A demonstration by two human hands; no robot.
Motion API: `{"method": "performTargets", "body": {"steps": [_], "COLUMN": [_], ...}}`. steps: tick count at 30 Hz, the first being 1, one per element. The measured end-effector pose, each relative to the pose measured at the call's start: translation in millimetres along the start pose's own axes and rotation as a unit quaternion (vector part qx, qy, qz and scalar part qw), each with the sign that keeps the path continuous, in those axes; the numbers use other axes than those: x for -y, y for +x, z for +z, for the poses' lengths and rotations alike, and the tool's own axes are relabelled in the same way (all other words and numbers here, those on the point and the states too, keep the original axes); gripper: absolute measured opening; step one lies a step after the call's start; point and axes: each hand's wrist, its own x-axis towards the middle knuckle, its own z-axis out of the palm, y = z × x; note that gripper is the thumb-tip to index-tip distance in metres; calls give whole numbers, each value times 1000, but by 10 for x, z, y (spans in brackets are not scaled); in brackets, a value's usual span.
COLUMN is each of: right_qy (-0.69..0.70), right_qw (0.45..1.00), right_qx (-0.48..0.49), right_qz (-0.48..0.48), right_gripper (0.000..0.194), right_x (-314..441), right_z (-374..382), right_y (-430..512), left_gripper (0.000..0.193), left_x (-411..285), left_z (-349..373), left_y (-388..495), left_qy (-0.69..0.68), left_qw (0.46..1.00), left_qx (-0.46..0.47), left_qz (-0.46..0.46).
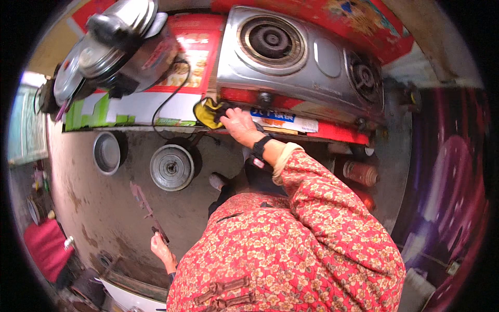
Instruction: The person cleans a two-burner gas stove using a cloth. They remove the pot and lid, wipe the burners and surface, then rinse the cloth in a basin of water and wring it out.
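Observation:
Near the front edge of the counter, my right hand [238, 124] grips a yellow and black cloth [210, 113], just below a two-burner gas stove [273, 84]. Low on the left, over the floor, my left hand [161, 247] is closed on the dark end of a long, thin, brownish tool [145, 204]; its exact kind cannot be told. The tool points up and away towards a round metal lid or pot [172, 167].
Pots and lids [128, 66] crowd the counter's left part, with a black cable [167, 99] hanging over its edge. A metal basin [107, 153] stands on the floor at left. Reddish cylinders [360, 173] sit under the counter at right. A red cloth [48, 249] lies far left.

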Motion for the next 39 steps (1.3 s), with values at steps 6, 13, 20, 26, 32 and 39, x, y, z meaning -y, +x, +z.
{"method": "performTargets", "body": {"steps": [6, 13, 20, 26, 32, 39], "right_qy": [-54, -140, -1, -13, 446, 670], "right_qw": [993, 795, 772, 931, 857, 643], "right_qx": [-61, 32, -95, -91, 7, -158], "right_qz": [83, 589, 628, 352, 259, 335], "right_gripper": [12, 23, 26, 9, 27, 30], "right_x": [-973, -1956, -1516, -411, -432, -1214], "right_z": [-341, -954, -352, -25, -432, -1863], "right_y": [-1257, -2456, -1710, -828, -676, -1220], "left_gripper": [22, 23, 22, 23, 20, 13], "left_x": [-324, -636, -661, -873, -1771, -2917], "left_z": [192, 454, 537, 654, 1232, 2428], "left_y": [164, 283, 403, 360, 141, -144], "left_qy": [-12, 33, 34, 54, 34, 49], "left_qw": [997, 993, 989, 975, 938, 841], "left_qx": [66, 104, 116, 142, 207, 252], "left_qz": [45, 42, 87, 161, 277, 477]}}
